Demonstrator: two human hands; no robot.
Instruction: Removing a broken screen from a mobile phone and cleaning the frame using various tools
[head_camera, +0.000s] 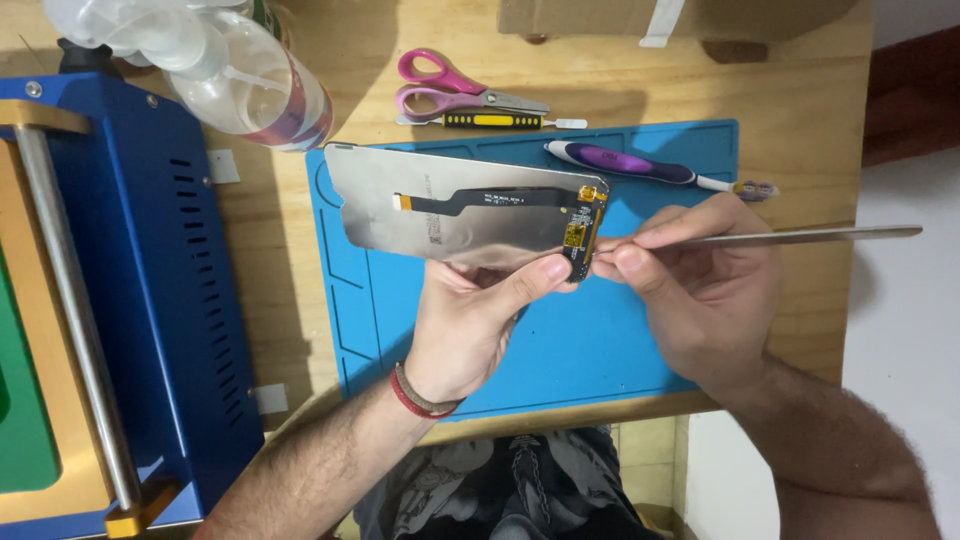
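Head view. Left hand (470, 320) palm-up, thumb pinching phone screen panel (455, 205) at lower right edge, above blue mat (620, 340). Right hand (700, 280) pinches thin metal tool (790, 236), tip at panel's right-end connector. Panel's long axis left-right, back face up. Clear spray bottle (240, 75) top left, red label band. Cardboard box (600, 18) top centre.

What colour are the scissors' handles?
The scissors have pink handles, seen clearly in the head view, lying on the wooden table.
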